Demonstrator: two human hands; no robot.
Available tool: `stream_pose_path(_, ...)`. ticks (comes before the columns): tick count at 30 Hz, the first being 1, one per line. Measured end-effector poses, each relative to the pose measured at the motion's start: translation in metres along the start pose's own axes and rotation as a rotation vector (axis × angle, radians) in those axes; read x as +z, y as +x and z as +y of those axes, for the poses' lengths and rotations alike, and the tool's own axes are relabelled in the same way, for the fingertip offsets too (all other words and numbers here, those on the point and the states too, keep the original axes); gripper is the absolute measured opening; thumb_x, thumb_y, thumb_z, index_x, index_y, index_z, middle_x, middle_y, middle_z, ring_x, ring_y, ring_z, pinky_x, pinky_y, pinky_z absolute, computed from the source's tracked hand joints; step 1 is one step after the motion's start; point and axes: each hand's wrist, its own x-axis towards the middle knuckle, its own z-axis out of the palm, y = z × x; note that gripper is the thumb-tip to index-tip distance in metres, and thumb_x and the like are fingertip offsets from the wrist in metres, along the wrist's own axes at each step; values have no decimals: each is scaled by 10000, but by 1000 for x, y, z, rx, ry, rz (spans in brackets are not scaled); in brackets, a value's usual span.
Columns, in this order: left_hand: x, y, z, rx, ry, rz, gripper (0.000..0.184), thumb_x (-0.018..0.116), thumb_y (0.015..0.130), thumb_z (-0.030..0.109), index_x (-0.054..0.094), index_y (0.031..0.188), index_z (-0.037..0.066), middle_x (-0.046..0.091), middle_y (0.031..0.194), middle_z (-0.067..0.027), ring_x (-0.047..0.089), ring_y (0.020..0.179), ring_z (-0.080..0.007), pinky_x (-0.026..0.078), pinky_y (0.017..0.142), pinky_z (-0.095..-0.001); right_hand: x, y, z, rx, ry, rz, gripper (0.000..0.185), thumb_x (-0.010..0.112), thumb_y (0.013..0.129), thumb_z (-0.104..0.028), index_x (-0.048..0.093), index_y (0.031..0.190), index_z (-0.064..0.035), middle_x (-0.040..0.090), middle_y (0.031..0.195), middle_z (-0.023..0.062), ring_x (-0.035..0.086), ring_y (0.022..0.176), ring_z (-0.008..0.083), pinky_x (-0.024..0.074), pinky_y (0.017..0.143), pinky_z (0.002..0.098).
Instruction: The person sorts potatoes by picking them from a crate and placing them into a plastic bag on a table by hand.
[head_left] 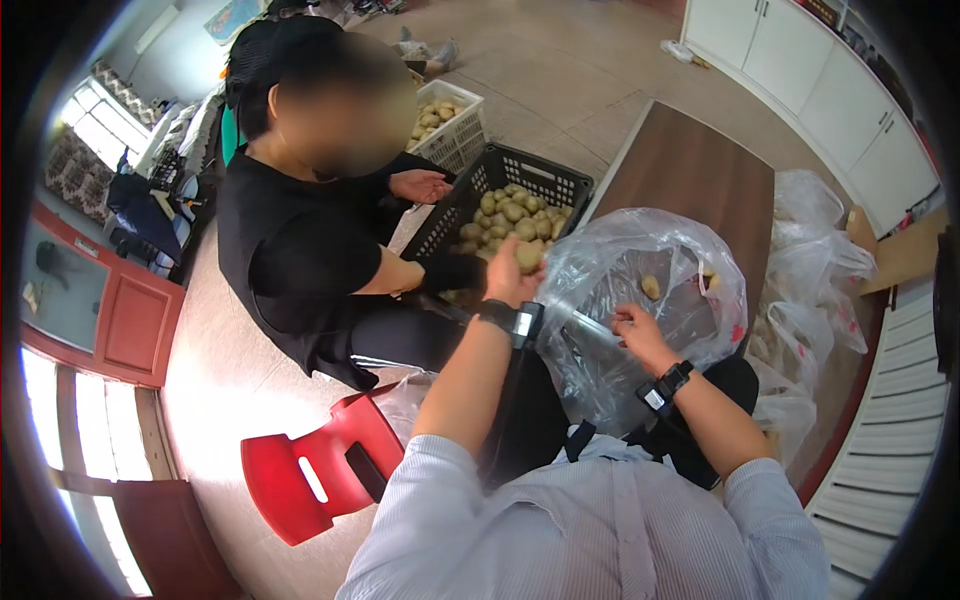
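A potato (528, 256) rests in my left hand (508, 280), its fingers closed around it at the near corner of the black crate (567, 183). Many potatoes (512, 212) fill that crate. My right hand (643, 334) is over the clear plastic bag (590, 375), fingers curled; whether they pinch anything is not visible. Inside the bag, which gapes wide, lie a potato (650, 287) just beyond my right fingers and another, partly hidden potato (711, 279) farther right. The bag spreads over the near end of the brown table (690, 160) and hangs toward my lap.
A co-worker in black (300, 230) sits at the left, one hand (420, 186) above the crate. Behind stands a white crate (462, 135) of potatoes. Filled plastic bags (815, 260) line the table's right side. A red chair (330, 465) with a phone-like dark object stands left.
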Motion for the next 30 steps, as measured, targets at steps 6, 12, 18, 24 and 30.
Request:
stream_pose_path(6, -103, 112, -12, 140, -211, -6, 279, 511, 975, 275, 538, 1095, 25, 581, 1033, -137, 595, 888, -294, 549, 719, -445, -36, 28, 76, -234, -388, 225, 361, 627, 814, -163, 610, 1130, 10, 669, 1037, 206, 651, 967, 349, 505, 831, 427)
stream_pose_path(12, -67, 58, 11, 203, -110, 146, 337, 498, 977, 235, 494, 1181, -33, 534, 1148, -175, 593, 978, -356, 583, 789, -489, -52, 18, 49, -309, -528, 412, 282, 631, 774, -143, 642, 1008, 15, 636, 1035, 243, 591, 1009, 408, 468, 885, 464)
stream_pose_path(18, -43, 21, 14, 438, 690, 171, 416, 518, 964, 226, 448, 1284, -31, 512, 1193, -189, 568, 1109, -417, 534, 927, -539, -81, 36, 41, -144, -682, 498, 301, 605, 810, -168, 647, 1049, 11, 628, 1079, 240, 590, 1034, 413, 454, 939, 457)
stream_pose_path(24, -33, 37, 7, 97, 273, -7, 328, 553, 942, 277, 528, 1101, -8, 606, 1054, -131, 643, 910, -313, 548, 732, -430, -113, 25, 12, 231, -957, 387, 344, 540, 820, -201, 669, 1023, 44, 569, 1215, 283, 567, 1120, 414, 419, 995, 480)
stream_pose_path(30, 15, -1, -10, -162, 673, -321, 284, 541, 942, 283, 562, 1043, 19, 658, 1020, -148, 678, 795, -281, 560, 661, -361, -129, 47, 37, 227, -890, 591, 388, 494, 865, -204, 621, 1119, 62, 590, 1205, 267, 534, 1176, 423, 434, 1008, 468)
